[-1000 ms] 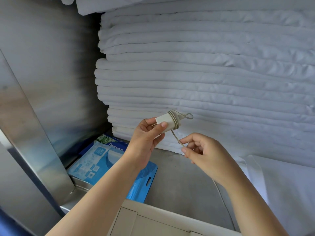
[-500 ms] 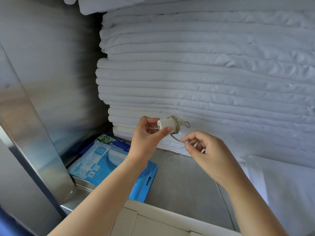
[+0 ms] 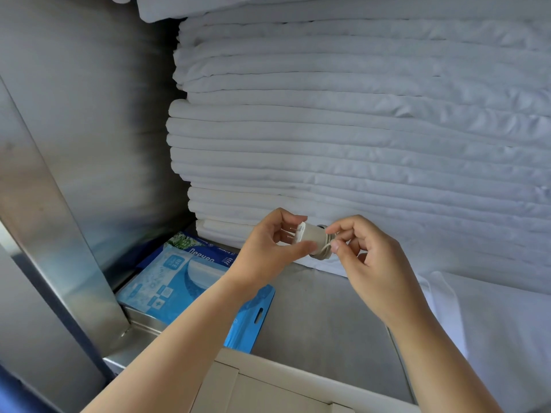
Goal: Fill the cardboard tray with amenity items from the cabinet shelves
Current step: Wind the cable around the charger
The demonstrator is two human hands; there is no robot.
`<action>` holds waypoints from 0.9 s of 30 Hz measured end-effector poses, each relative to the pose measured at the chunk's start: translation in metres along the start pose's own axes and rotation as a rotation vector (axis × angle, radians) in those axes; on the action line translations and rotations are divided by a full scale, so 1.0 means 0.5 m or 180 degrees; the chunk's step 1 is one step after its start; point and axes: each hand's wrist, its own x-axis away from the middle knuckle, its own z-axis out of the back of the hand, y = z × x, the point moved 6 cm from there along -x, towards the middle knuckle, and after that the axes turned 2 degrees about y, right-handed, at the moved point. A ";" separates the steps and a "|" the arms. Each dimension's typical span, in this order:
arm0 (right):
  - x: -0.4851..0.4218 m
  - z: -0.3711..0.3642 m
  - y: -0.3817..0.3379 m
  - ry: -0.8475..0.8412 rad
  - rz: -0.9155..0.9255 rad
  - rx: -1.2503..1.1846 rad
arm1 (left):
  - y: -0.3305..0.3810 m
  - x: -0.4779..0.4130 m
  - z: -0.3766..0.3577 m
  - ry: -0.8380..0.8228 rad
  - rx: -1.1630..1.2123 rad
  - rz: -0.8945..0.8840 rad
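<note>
My left hand [image 3: 268, 251] grips a small white plug-in charger [image 3: 310, 238] between thumb and fingers, with its metal prongs pointing left. A thin cord [image 3: 326, 248] is coiled round the charger's right end. My right hand [image 3: 366, 257] pinches that cord right next to the coil. Both hands hover above the steel cabinet shelf [image 3: 322, 317], in front of the linen stack. The cardboard tray's rim [image 3: 298, 380] shows at the bottom edge, below my forearms; its inside is hidden.
A tall stack of folded white linen [image 3: 357, 144] fills the back of the shelf. A blue packet [image 3: 185, 281] lies flat at the shelf's left, against the steel side wall [image 3: 74, 144]. More white cloth [image 3: 492, 323] lies at the right.
Both hands have sunk a little. My right hand has come in to the charger and the loose length of cord between the hands is now gone.
</note>
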 end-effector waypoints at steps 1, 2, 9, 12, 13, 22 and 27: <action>-0.001 0.001 0.001 0.0030 -0.0013 -0.0020 | 0.001 0.001 -0.002 -0.0057 0.0019 0.0000; -0.002 0.002 0.003 0.0054 -0.0029 -0.0033 | 0.002 0.001 -0.002 -0.0086 0.0039 -0.0001; -0.003 -0.006 0.006 -0.0106 -0.0059 0.0088 | -0.001 0.011 0.001 -0.0155 0.0048 0.0092; -0.004 -0.010 0.006 -0.0192 -0.0073 0.0091 | 0.001 0.014 0.003 -0.0163 0.0117 0.0118; -0.003 -0.012 0.005 -0.0216 -0.0069 0.0096 | 0.001 0.015 0.004 -0.0175 0.0138 0.0125; -0.004 -0.026 -0.001 -0.0369 -0.0102 0.0172 | 0.001 0.021 0.014 -0.0257 0.0088 0.0078; -0.007 -0.042 -0.004 -0.0447 -0.0101 0.0197 | -0.002 0.018 0.029 -0.0258 -0.0001 0.0098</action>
